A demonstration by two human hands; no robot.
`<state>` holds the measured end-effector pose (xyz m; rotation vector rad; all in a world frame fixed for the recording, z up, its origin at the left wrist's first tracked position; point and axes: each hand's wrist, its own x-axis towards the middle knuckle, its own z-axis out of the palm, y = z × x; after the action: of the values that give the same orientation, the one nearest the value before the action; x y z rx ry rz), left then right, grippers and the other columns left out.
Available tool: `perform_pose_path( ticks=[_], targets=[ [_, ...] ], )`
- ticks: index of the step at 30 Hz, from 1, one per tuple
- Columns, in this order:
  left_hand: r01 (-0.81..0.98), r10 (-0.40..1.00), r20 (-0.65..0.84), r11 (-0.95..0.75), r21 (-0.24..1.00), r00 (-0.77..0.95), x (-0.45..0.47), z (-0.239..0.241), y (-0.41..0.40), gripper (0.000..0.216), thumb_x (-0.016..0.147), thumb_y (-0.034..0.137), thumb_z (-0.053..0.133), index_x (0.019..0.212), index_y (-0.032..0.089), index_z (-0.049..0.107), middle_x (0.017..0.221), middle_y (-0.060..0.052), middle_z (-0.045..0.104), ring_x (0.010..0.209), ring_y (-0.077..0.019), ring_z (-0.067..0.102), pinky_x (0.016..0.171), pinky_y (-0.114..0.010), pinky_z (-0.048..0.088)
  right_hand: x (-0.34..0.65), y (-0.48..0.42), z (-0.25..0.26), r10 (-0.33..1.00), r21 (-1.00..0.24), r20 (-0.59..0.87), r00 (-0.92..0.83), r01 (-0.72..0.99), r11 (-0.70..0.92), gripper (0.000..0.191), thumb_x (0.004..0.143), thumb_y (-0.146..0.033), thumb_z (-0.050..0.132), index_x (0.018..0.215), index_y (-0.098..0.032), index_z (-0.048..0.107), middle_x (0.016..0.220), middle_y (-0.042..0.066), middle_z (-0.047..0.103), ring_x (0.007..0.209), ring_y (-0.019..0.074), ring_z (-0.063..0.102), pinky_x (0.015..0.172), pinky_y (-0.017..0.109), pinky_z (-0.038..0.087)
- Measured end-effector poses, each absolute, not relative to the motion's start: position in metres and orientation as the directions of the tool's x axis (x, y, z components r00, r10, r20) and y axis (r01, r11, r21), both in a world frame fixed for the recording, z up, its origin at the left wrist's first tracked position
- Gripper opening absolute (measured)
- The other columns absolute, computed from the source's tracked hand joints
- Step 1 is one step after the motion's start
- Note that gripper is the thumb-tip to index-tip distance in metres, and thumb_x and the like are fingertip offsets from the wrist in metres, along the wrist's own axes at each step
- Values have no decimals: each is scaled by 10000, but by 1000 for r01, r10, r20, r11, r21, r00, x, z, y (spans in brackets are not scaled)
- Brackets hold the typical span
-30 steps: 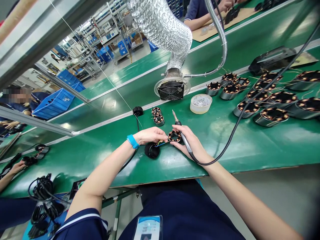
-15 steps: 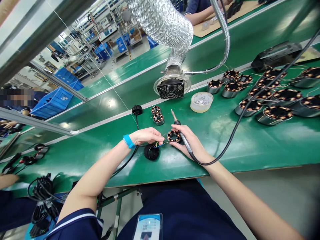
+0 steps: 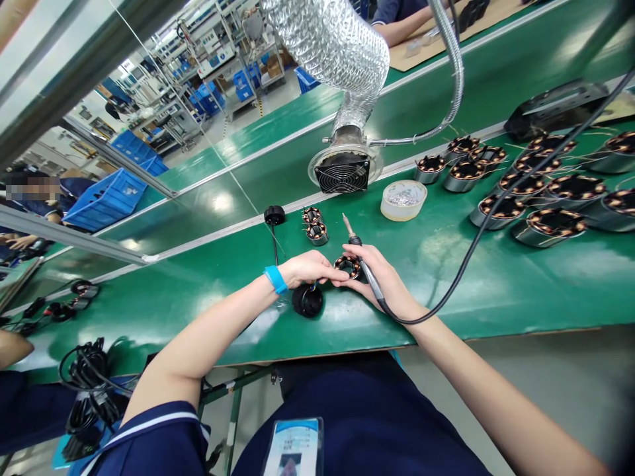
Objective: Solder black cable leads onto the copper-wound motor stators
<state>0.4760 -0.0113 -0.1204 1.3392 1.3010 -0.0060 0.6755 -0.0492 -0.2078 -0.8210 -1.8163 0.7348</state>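
My left hand point(image 3: 310, 268), with a blue wristband, is pinched on the thin coloured wires that run between a black round part point(image 3: 306, 299) and a small copper-wound stator point(image 3: 348, 266). My right hand point(image 3: 384, 281) cradles that stator with its fingers and also grips a soldering iron point(image 3: 361, 259), whose tip points up and away over the stator. The iron's black cable point(image 3: 476, 238) loops off to the right. Both hands rest on the green belt point(image 3: 446, 291).
A fume fan point(image 3: 342, 173) on a silver duct stands behind. Two more stators point(image 3: 314, 228), a black cable plug point(image 3: 274, 215), a white dish of solder bits point(image 3: 403, 199) and several larger wound stators point(image 3: 526, 192) lie around. Other people work at left and far back.
My left hand has moved right, closing the gap to the stator, so the coloured wires are now mostly hidden under its fingers. The view has shifted a little.
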Motion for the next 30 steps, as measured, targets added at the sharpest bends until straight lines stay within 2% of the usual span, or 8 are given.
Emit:
perform_pose_path(
  ticks=[3, 7, 12, 16, 23, 26, 30],
  targets=[
    [612, 650, -691, 418, 672, 315, 476, -122, -13, 463, 599, 573, 886, 666, 136, 752, 516, 19, 504, 493, -68, 335, 482, -272, 155, 676, -49, -208, 793, -771, 529, -303, 219, 598, 662, 904, -300, 759, 1481, -333, 435, 1251, 84, 563, 1153, 260, 621, 1026, 423, 545],
    [569, 567, -737, 489, 661, 369, 469, -115, -11, 427, 620, 523, 873, 686, 120, 748, 557, 12, 538, 461, -42, 270, 474, -262, 96, 676, -48, -208, 787, -763, 535, -307, 226, 606, 666, 904, -280, 757, 1484, -331, 433, 1243, 82, 566, 1153, 261, 620, 1016, 420, 552],
    [600, 502, -716, 406, 690, 484, 461, -109, -10, 490, 743, 586, 780, 768, 97, 786, 559, -17, 564, 474, -50, 331, 472, -252, 101, 675, -48, -208, 782, -759, 542, -310, 221, 613, 680, 899, -260, 761, 1487, -331, 426, 1243, 82, 569, 1153, 261, 619, 1018, 420, 552],
    [588, 555, -700, 407, 699, 449, 458, -109, -13, 456, 707, 553, 820, 800, 108, 791, 603, -17, 611, 465, -39, 293, 478, -256, 105, 675, -48, -209, 783, -759, 540, -309, 224, 611, 684, 893, -241, 765, 1482, -333, 428, 1238, 80, 572, 1149, 260, 621, 1019, 423, 552],
    [561, 672, -641, 387, 731, 372, 453, -116, -22, 406, 643, 510, 856, 652, 138, 694, 582, -3, 608, 490, -53, 328, 499, -251, 173, 675, -49, -209, 791, -767, 530, -305, 226, 601, 681, 895, -252, 762, 1483, -338, 429, 1244, 80, 571, 1148, 265, 626, 1028, 440, 549],
    [551, 675, -644, 403, 731, 360, 454, -118, -24, 433, 616, 508, 872, 611, 147, 633, 574, -2, 593, 510, -62, 367, 513, -244, 201, 676, -49, -209, 793, -769, 527, -307, 226, 598, 671, 899, -266, 758, 1481, -337, 431, 1238, 83, 572, 1142, 268, 630, 1017, 447, 556],
    [547, 637, -671, 430, 718, 380, 455, -115, -22, 495, 579, 530, 897, 584, 156, 573, 544, 12, 552, 487, -55, 304, 500, -255, 145, 676, -49, -207, 792, -767, 527, -308, 228, 599, 668, 900, -259, 756, 1478, -338, 430, 1233, 81, 570, 1143, 266, 629, 1011, 440, 559]
  ],
)
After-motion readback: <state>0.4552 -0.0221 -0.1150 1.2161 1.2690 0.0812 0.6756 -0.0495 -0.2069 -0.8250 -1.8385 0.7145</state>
